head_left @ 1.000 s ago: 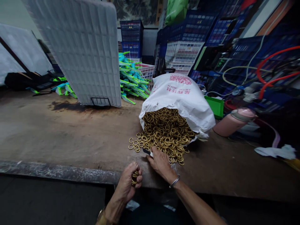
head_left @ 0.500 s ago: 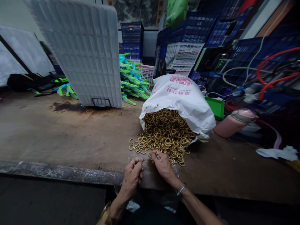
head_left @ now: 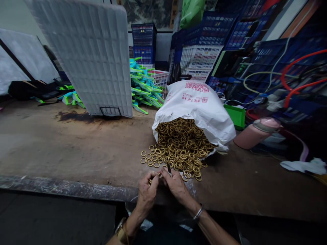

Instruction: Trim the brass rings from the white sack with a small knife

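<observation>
My left hand (head_left: 147,190) is closed on a gold ring (head_left: 150,181), pinched between thumb and fingers. Close on its right, my right hand (head_left: 176,185) is also closed; a small knife (head_left: 169,167) with a dark, pointed blade sticks up from its grip. The fingertips of both hands nearly meet at the ring. Just beyond them, a heap of gold rings (head_left: 184,146) spills from the mouth of a white sack (head_left: 189,102) lying on its side. The knife's handle is hidden in my palm.
The wooden table's (head_left: 76,149) front edge runs close before me. A tall white ribbed panel (head_left: 97,61) stands at the left, with a green and turquoise pile (head_left: 145,88) behind it. A pink bottle (head_left: 255,134) and a green tray (head_left: 235,116) are right of the sack.
My hands have come together, the left moving slightly right. A gold ring now shows in my left fingers. The dark blade in my right hand now points upward more plainly.
</observation>
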The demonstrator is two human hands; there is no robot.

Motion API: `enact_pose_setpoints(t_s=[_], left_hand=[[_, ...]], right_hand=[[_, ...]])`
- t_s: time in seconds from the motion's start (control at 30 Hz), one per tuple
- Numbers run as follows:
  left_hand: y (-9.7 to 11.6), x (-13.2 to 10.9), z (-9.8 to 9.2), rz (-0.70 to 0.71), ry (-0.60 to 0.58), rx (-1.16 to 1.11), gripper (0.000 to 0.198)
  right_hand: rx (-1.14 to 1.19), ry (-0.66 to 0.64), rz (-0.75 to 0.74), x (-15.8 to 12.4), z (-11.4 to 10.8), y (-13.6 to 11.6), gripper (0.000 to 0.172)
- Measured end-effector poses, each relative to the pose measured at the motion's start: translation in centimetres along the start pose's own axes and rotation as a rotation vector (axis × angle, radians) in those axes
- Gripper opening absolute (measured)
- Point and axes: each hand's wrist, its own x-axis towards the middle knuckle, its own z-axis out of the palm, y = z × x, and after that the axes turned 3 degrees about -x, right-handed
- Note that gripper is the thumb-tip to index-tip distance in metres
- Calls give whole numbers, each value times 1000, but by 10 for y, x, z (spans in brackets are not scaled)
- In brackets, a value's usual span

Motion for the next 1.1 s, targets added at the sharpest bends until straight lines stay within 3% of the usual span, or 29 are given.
enact_pose_setpoints(t_s=[0.07, 0.13, 0.27, 0.33, 0.53, 0.63, 0.73, 0.87, 1.1], left_hand=[[3, 0, 0, 87, -8, 36, 18], [4, 0, 0, 63, -21, 33, 18], [3, -1, -2, -231, -113, -67, 26], [3, -1, -3, -309, -156, -136, 28], [4, -5, -5, -286, -193, -222, 30], [4, -7, -6, -290, -194, -242, 29], [6, -8, -6, -297, -175, -237, 29], [8, -6, -5, -272, -154, -196, 31], [5, -4, -4, -191, -103, -48, 33]], right_hand=[[17, -2, -5, 2, -1, 1, 35], [16, 7, -14, 3, -1, 1, 33], [7, -25, -28, 2, 0, -2, 34], [-4, -50, -24, 0, 0, -5, 37], [44, -98, 9, 0, -1, -9, 38], [30, -59, 27, 2, -1, -4, 37], [-124, -1, -39, 1, -2, 1, 32], [-423, -78, -175, -8, -4, 4, 19], [-744, -113, -190, -14, -5, -1, 37]])
